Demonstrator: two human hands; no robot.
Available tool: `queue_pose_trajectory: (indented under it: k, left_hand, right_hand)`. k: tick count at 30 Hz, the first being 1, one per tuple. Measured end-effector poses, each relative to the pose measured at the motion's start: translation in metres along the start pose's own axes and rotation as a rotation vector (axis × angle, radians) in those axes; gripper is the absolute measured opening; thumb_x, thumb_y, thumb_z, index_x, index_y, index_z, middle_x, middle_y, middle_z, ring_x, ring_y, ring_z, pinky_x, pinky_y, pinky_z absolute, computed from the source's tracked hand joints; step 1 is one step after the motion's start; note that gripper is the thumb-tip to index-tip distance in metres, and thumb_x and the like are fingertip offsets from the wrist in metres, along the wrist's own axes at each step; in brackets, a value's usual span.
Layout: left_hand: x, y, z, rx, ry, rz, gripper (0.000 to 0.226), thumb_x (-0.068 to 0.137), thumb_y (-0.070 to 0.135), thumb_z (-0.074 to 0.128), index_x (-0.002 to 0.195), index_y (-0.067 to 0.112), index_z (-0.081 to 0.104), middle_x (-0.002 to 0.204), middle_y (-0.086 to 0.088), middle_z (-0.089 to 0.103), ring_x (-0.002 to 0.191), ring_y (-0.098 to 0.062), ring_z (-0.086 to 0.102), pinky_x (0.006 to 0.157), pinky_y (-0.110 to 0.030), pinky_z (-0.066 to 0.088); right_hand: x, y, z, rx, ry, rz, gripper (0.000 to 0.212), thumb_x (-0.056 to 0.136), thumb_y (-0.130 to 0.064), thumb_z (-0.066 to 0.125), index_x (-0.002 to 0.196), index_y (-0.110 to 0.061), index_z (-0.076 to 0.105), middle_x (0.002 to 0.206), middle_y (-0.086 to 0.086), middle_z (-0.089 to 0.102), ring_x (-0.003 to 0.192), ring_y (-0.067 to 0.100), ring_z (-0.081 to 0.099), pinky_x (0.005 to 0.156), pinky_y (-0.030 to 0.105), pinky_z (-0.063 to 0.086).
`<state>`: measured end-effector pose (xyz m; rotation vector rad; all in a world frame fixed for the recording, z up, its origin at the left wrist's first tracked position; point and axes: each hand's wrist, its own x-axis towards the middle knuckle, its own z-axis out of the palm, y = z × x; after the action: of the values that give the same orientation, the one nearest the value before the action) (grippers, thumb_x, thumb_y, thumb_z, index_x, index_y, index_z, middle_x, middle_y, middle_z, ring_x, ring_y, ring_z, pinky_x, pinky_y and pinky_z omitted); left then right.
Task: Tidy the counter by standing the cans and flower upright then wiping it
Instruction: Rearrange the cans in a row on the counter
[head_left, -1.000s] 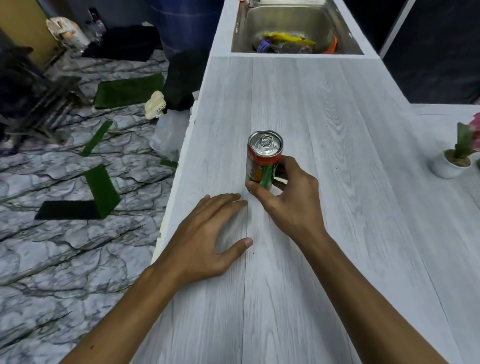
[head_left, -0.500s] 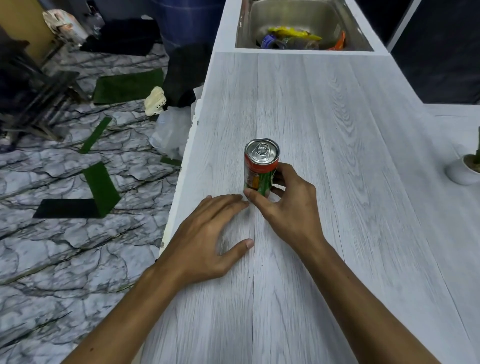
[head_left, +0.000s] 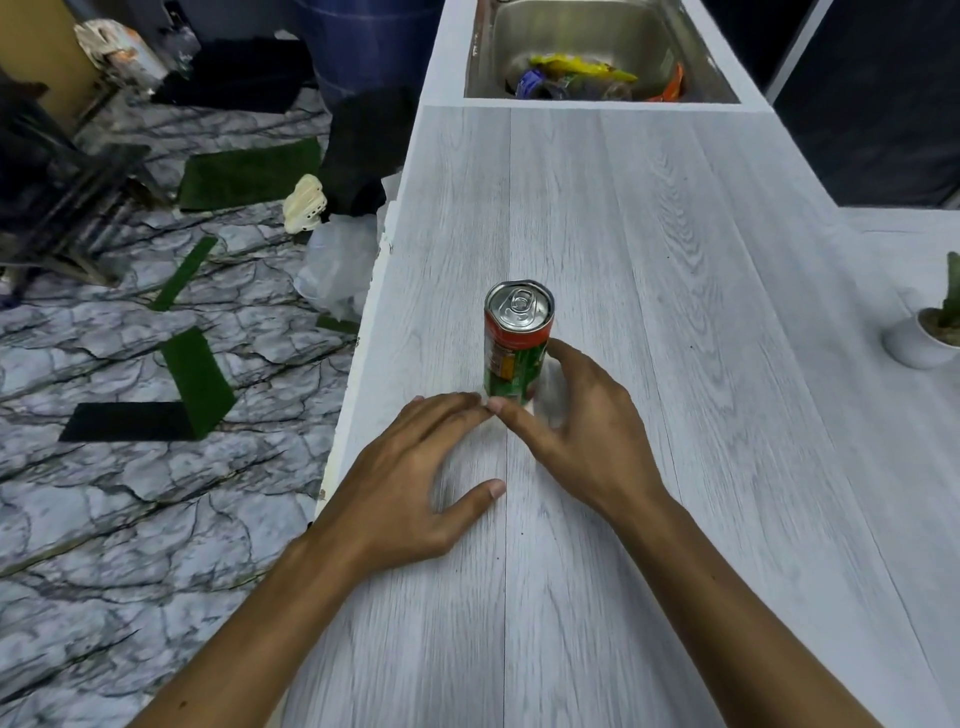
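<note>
A red and green can (head_left: 517, 345) stands upright on the white wood-grain counter (head_left: 675, 312), its pull-tab top facing up. My right hand (head_left: 576, 436) sits just behind and to the right of it. The index finger lies along the can's right side and the thumb tip rests on the counter at its base; the other fingers are blurred. My left hand (head_left: 410, 483) lies flat on the counter near the left edge, fingertips next to the right thumb. A small white flower pot (head_left: 919, 340) with a green stem stands upright at the right edge, cut off by the frame.
A steel sink (head_left: 696, 57) at the far end of the counter holds several coloured wrappers. The counter's left edge (head_left: 358, 353) drops to a marbled floor with green mat pieces (head_left: 197, 379) and a plastic bag (head_left: 337, 270).
The right thumb has slid off the can's front down to its base and the fingers have loosened. The can stays upright. The view has shifted left, cropping the flower pot.
</note>
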<state>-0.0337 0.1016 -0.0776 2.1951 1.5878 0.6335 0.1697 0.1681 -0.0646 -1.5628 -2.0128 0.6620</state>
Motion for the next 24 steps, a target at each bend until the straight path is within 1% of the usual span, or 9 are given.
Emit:
queue_pose_trajectory:
  k: [2, 4, 11, 15, 20, 24]
  left_hand:
    - [-0.002, 0.001, 0.001, -0.001, 0.005, -0.016, 0.067, 0.095, 0.06, 0.058, 0.153, 0.03, 0.042, 0.157, 0.013, 0.041, 0.147, -0.005, 0.034, 0.117, -0.036, 0.037]
    - [-0.005, 0.003, 0.001, 0.0, 0.018, -0.025, 0.067, 0.095, 0.061, 0.058, 0.152, 0.03, 0.043, 0.157, 0.013, 0.041, 0.146, -0.005, 0.034, 0.117, -0.032, 0.037]
    - [-0.01, 0.02, -0.001, 0.006, 0.055, -0.034, 0.066, 0.094, 0.06, 0.059, 0.15, 0.027, 0.047, 0.155, 0.013, 0.044, 0.145, -0.004, 0.036, 0.116, -0.028, 0.036]
    - [-0.015, 0.04, 0.0, 0.004, 0.071, -0.041, 0.067, 0.094, 0.063, 0.056, 0.151, 0.029, 0.045, 0.156, 0.014, 0.043, 0.146, -0.003, 0.034, 0.117, -0.025, 0.034]
    - [-0.017, 0.069, 0.006, 0.001, 0.079, -0.04, 0.066, 0.094, 0.062, 0.055, 0.152, 0.033, 0.043, 0.158, 0.015, 0.041, 0.147, -0.004, 0.033, 0.116, -0.028, 0.035]
    - [-0.015, 0.095, 0.016, 0.009, 0.058, -0.03, 0.068, 0.093, 0.062, 0.055, 0.154, 0.034, 0.041, 0.161, 0.017, 0.037, 0.15, -0.003, 0.029, 0.119, -0.029, 0.033]
  right_hand:
    - [-0.006, 0.003, -0.004, -0.033, -0.012, 0.011, 0.088, 0.086, -0.078, 0.053, 0.155, -0.025, 0.035, 0.157, -0.002, 0.044, 0.142, 0.018, 0.043, 0.105, 0.03, 0.037]
    - [-0.013, 0.007, -0.01, -0.076, -0.02, 0.001, 0.086, 0.089, -0.077, 0.048, 0.155, -0.025, 0.034, 0.159, -0.003, 0.041, 0.143, 0.016, 0.041, 0.103, 0.025, 0.031]
    - [-0.038, 0.015, -0.036, -0.171, -0.086, -0.043, 0.084, 0.09, -0.079, 0.035, 0.159, -0.031, 0.026, 0.166, -0.01, 0.024, 0.152, 0.01, 0.022, 0.113, 0.025, 0.018]
    - [-0.058, 0.018, -0.056, -0.215, -0.114, -0.129, 0.078, 0.094, -0.075, 0.036, 0.16, -0.032, 0.026, 0.167, -0.014, 0.019, 0.152, 0.003, 0.014, 0.115, 0.02, 0.008]
    - [-0.081, 0.027, -0.077, -0.224, -0.153, -0.175, 0.076, 0.096, -0.075, 0.034, 0.16, -0.034, 0.026, 0.166, -0.015, 0.019, 0.153, 0.002, 0.013, 0.12, 0.024, 0.008]
    - [-0.1, 0.042, -0.094, -0.238, -0.155, -0.173, 0.075, 0.097, -0.075, 0.033, 0.16, -0.035, 0.024, 0.166, -0.017, 0.018, 0.152, -0.001, 0.011, 0.119, 0.019, 0.004]
